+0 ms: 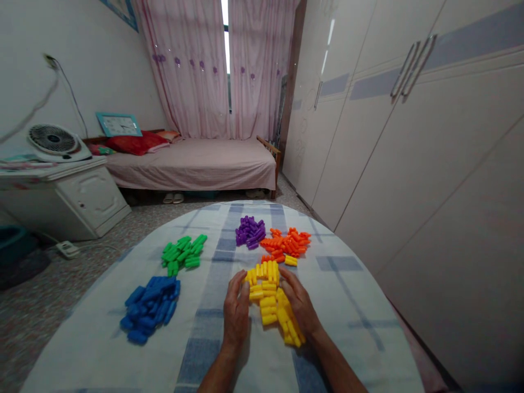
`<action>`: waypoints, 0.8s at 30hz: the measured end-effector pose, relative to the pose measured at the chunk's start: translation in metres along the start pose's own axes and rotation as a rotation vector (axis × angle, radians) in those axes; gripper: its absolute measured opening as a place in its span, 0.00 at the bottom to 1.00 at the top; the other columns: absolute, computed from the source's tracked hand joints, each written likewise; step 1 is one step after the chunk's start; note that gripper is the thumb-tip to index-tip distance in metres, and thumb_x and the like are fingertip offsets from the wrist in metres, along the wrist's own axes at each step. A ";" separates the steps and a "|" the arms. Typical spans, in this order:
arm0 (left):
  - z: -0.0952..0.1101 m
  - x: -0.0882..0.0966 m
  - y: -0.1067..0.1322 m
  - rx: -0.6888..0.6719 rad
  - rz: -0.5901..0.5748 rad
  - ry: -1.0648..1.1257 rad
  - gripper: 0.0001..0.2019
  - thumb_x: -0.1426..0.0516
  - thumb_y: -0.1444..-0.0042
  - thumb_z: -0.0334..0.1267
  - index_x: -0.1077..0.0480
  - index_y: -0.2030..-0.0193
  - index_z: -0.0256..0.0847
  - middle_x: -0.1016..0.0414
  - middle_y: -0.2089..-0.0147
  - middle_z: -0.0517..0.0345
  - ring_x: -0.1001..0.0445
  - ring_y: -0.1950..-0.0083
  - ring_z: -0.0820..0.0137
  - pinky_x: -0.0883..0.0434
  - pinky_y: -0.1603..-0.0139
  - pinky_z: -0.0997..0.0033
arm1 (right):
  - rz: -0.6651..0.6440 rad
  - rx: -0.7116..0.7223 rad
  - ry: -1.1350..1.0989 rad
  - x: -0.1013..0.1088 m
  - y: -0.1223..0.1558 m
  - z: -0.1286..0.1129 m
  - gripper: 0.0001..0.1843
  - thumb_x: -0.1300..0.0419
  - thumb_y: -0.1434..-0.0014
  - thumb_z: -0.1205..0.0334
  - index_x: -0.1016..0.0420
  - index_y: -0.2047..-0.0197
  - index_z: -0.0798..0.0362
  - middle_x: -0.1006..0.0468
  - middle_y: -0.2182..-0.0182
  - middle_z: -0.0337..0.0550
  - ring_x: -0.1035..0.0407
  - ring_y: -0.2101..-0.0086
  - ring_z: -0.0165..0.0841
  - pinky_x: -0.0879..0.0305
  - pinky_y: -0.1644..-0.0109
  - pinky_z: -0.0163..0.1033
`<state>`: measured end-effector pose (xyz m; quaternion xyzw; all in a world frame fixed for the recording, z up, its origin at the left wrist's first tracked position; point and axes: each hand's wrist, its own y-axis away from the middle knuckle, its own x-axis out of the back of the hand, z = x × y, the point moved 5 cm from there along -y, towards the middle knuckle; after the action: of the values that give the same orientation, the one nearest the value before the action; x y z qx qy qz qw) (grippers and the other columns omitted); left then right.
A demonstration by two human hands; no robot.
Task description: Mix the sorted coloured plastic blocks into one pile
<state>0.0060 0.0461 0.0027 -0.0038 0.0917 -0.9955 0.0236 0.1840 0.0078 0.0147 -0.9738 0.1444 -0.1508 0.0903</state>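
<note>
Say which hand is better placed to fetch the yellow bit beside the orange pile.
Likely the right hand: its fingers point toward that yellow bit from close by, while the left hand sits across the yellow pile, farther away.

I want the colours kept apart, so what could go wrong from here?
A yellow bit lies right beside the orange pile, so these colours might mix. The purple pile is close to the orange one; a nudge could mingle them. The bunched yellow pieces could scatter if pressed.
</note>
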 end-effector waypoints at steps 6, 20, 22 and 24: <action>-0.004 0.000 -0.001 0.001 -0.008 0.007 0.23 0.51 0.41 0.52 0.32 0.47 0.38 0.33 0.42 0.47 0.36 0.39 0.62 0.42 0.36 0.60 | 0.267 -0.031 0.157 0.029 -0.006 0.023 0.28 0.53 0.39 0.47 0.33 0.43 0.54 0.32 0.43 0.50 0.40 0.42 0.38 0.47 0.36 0.45; -0.015 0.002 -0.006 0.002 0.030 0.044 0.24 0.52 0.41 0.53 0.32 0.48 0.37 0.32 0.43 0.46 0.36 0.40 0.61 0.43 0.35 0.57 | 0.216 -0.032 0.410 0.006 -0.054 0.045 0.29 0.54 0.42 0.47 0.29 0.46 0.56 0.29 0.47 0.53 0.38 0.45 0.43 0.47 0.38 0.53; -0.018 0.001 -0.007 0.006 0.035 0.054 0.24 0.52 0.41 0.53 0.32 0.48 0.37 0.33 0.43 0.46 0.37 0.39 0.61 0.43 0.35 0.57 | 0.142 0.003 0.378 -0.010 -0.047 0.039 0.27 0.52 0.42 0.47 0.27 0.49 0.55 0.29 0.47 0.52 0.38 0.45 0.42 0.47 0.38 0.52; -0.020 0.001 -0.007 0.011 0.049 0.054 0.23 0.52 0.41 0.53 0.32 0.49 0.37 0.33 0.43 0.46 0.36 0.40 0.61 0.42 0.36 0.57 | 0.045 0.047 0.318 -0.024 -0.037 0.030 0.24 0.50 0.42 0.47 0.26 0.50 0.52 0.28 0.47 0.48 0.38 0.45 0.41 0.47 0.37 0.51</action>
<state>0.0041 0.0569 -0.0151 0.0257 0.0869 -0.9949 0.0453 0.1811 0.0541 -0.0115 -0.9318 0.1752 -0.3041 0.0926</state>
